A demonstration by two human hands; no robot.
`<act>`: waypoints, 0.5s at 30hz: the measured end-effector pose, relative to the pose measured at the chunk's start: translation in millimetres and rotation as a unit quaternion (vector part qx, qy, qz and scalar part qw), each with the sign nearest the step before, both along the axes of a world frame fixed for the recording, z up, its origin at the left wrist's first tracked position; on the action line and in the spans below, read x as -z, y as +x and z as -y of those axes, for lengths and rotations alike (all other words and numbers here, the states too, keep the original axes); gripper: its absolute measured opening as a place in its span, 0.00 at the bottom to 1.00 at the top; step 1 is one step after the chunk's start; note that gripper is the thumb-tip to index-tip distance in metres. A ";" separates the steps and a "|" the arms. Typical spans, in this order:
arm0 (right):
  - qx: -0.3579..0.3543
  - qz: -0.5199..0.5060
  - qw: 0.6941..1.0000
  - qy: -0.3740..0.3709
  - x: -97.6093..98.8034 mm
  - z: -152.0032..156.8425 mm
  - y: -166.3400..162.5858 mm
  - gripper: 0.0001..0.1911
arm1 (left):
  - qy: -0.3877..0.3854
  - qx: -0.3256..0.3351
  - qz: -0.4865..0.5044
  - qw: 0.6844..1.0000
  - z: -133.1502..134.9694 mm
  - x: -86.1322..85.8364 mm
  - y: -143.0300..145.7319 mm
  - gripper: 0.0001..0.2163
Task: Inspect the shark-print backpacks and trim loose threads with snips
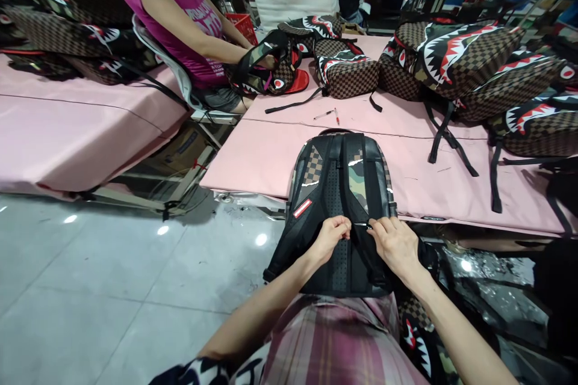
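A black backpack [341,192] with checkered and camouflage patches leans across my lap against the table edge, its shoulder straps facing me. My right hand [396,246] is closed around a small tool with a thin silver tip [361,224] and a dark end; its exact kind is too small to tell. The tip points left, over the right-hand strap. Just left of the tip, my left hand [333,237] is pinched above the middle of the back panel. Whatever lies between its fingertips is too small to make out.
Two pens [332,114] lie on the pink table [253,156] beyond the backpack. Shark-mouth backpacks [469,60] are piled at the right, straps hanging forward. A seated person [180,30] handles another backpack [271,69] at the far left. More bags sit on the left table [81,114].
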State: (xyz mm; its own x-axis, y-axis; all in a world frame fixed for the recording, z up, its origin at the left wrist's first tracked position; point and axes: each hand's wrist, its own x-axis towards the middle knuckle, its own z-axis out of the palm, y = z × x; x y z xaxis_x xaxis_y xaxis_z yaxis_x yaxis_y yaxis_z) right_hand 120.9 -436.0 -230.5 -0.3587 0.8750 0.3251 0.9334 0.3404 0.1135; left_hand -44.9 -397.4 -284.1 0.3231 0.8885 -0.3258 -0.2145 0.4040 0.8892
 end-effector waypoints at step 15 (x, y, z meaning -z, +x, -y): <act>0.158 -0.497 0.838 -0.163 18.5 5.8 38.7 0.14 | 0.044 0.313 -0.144 0.938 10.1 -30.8 -31.6 0.22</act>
